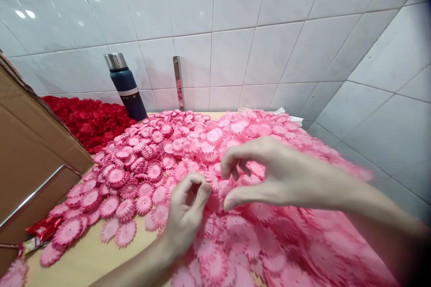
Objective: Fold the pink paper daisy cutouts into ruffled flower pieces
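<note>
My left hand (188, 210) is closed in a pinch, thumb against the curled index finger. Whatever it may hold is too small or hidden to name. To its right, my right hand (266, 175) hovers with its thumb and bent fingers apart, and nothing shows between them. Beneath and around both hands spreads a wide heap of pink scalloped petal discs (235, 228), many stacked in layers, some with a small hole at the centre. Smaller, thicker stacks of pink discs (144, 166) lie to the left.
A dark blue bottle (129, 92) with a steel cap stands by the tiled wall (235, 58). Behind the cardboard box (37, 143) on the left is a pile of red discs (89, 119). A red shiny wrapper (43, 228) lies near the wooden tabletop (90, 260). A metal bracket (178, 83) is against the wall.
</note>
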`<state>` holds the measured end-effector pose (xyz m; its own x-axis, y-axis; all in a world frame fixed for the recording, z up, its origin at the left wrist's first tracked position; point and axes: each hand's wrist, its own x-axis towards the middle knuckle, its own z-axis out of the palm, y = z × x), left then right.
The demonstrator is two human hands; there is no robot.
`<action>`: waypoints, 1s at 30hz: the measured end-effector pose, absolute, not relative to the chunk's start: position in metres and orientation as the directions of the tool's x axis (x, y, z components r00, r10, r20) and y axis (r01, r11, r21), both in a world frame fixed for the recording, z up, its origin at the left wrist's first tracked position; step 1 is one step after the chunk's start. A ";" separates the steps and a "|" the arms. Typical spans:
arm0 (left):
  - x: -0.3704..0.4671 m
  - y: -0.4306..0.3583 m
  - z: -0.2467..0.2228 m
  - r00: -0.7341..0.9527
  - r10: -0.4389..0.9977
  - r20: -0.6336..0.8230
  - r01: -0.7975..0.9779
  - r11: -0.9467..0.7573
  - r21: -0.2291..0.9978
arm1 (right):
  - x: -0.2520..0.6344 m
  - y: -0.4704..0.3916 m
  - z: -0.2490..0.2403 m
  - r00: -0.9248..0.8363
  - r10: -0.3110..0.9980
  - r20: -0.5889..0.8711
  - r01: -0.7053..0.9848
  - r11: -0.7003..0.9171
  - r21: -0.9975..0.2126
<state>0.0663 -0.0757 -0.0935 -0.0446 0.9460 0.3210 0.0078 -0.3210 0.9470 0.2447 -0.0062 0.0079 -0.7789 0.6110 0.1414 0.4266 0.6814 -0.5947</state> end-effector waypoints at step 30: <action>0.067 -0.078 -0.089 0.021 0.917 0.398 0.085 -0.399 0.913 | 0.257 0.007 0.008 -0.887 0.461 0.028 0.299 0.619 -0.727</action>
